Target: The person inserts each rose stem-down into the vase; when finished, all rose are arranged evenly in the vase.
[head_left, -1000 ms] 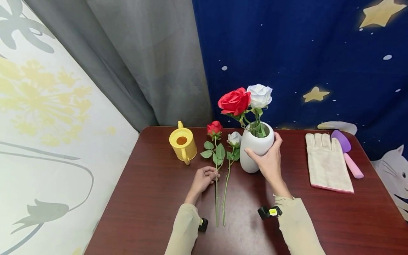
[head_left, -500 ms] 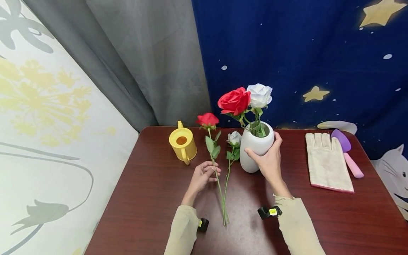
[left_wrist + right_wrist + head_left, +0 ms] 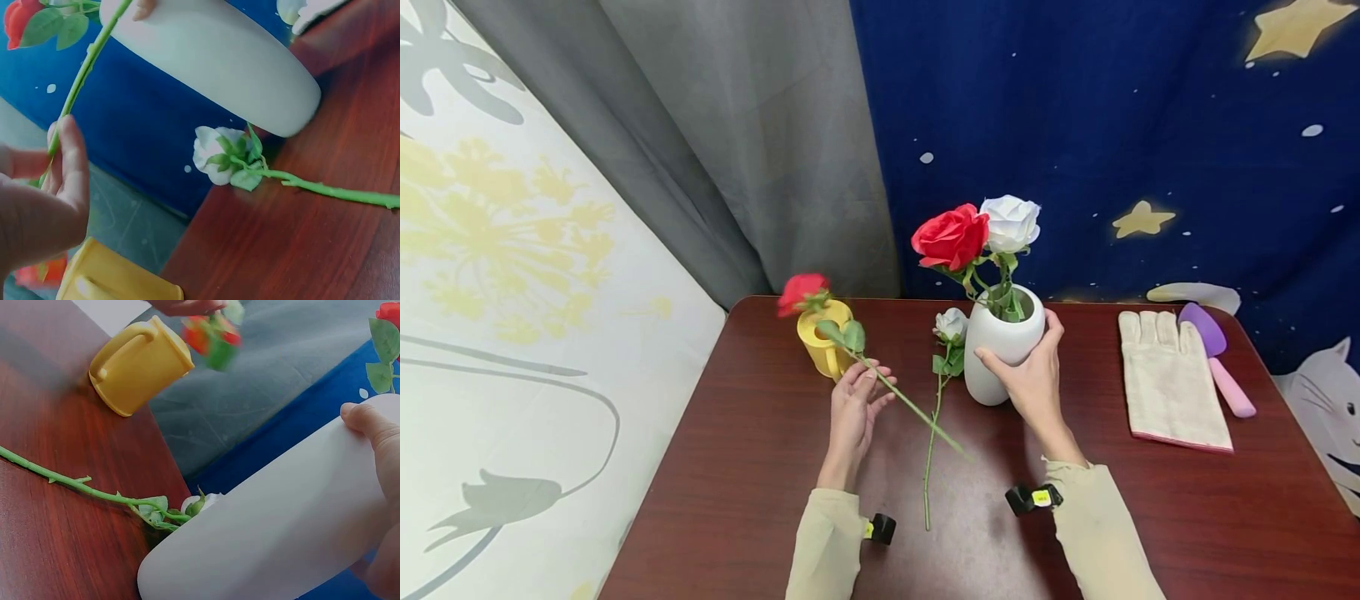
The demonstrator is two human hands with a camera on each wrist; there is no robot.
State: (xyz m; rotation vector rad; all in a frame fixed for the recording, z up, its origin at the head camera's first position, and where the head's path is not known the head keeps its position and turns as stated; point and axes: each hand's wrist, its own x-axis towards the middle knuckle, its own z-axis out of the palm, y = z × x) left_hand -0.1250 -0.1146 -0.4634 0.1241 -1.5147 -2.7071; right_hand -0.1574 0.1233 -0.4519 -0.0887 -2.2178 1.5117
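Note:
My left hand (image 3: 853, 408) pinches the green stem of a red rose (image 3: 803, 293) between thumb and fingers. The rose slants up to the left, its blurred bloom overlapping the yellow watering can (image 3: 827, 337) in the head view. My right hand (image 3: 1033, 379) grips the side of a white vase (image 3: 992, 367) standing on the table. A larger red rose (image 3: 951, 237) and a white rose (image 3: 1011, 223) rise from its mouth. Left of the vase lies a small white rose (image 3: 951, 325), its stem (image 3: 337, 189) stretched along the tabletop.
A cream work glove (image 3: 1172, 383) lies at the right of the dark red table (image 3: 737, 483). Partly under it is a small trowel with a purple blade (image 3: 1202, 332) and pink handle (image 3: 1231, 390). Curtains hang behind the back edge.
My left hand has lifted the red rose off the table beside the white one and swung its bloom left over the watering can. The right hand and vase have stayed put.

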